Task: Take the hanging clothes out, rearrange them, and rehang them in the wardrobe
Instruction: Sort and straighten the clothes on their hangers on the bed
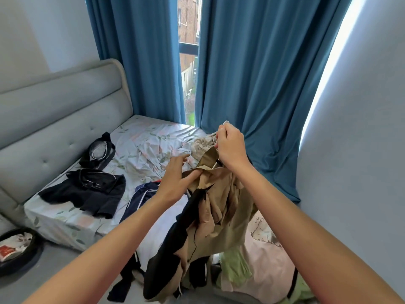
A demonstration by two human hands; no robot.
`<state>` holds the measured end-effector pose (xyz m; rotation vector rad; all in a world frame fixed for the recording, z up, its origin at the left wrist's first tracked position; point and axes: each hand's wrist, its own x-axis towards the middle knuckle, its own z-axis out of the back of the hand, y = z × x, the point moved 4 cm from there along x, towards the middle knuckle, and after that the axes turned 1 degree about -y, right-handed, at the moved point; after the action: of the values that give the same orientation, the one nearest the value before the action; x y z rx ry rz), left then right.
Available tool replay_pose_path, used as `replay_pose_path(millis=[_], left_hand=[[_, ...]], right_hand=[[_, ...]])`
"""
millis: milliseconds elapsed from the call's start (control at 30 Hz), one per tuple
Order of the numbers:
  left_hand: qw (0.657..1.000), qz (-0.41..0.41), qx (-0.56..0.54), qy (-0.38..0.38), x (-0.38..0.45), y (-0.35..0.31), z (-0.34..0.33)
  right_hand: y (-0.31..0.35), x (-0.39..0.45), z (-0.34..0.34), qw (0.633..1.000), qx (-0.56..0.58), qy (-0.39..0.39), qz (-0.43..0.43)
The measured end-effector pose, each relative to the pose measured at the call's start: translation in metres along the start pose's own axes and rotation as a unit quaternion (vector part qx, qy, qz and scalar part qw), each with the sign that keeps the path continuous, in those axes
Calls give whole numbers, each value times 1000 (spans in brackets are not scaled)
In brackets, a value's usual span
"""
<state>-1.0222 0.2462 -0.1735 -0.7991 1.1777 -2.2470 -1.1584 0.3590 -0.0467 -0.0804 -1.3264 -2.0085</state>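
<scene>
My right hand grips the hanger top above the bed; the tan jacket hangs straight down from it. My left hand pinches its collar, lower and nearer me.

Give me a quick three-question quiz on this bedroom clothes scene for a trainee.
1. True or false: both hands grip the tan garment.
2. Which hand holds the garment higher, at its hanger end? A) left hand B) right hand
3. Fill in: the dark jacket lies flat on the ____.

Key: 1 true; 2 B; 3 bed.
</scene>
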Motion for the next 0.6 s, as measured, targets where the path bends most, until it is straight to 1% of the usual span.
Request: replay_pose_path(millis=[133, 267, 467, 600], left_hand=[[998, -37, -7, 51, 17, -15, 3], [994, -97, 21, 52, 29, -36, 7], [983, -132, 84, 94, 44, -49, 2], [973, -159, 127, 109, 52, -51, -8]], right_hand=[[15, 11, 6, 997, 60, 46, 15], [18, 18, 17, 989, 122, 79, 11], [21, 12, 32, 986, 127, 105, 31], [25, 8, 37, 978, 111, 167, 61]])
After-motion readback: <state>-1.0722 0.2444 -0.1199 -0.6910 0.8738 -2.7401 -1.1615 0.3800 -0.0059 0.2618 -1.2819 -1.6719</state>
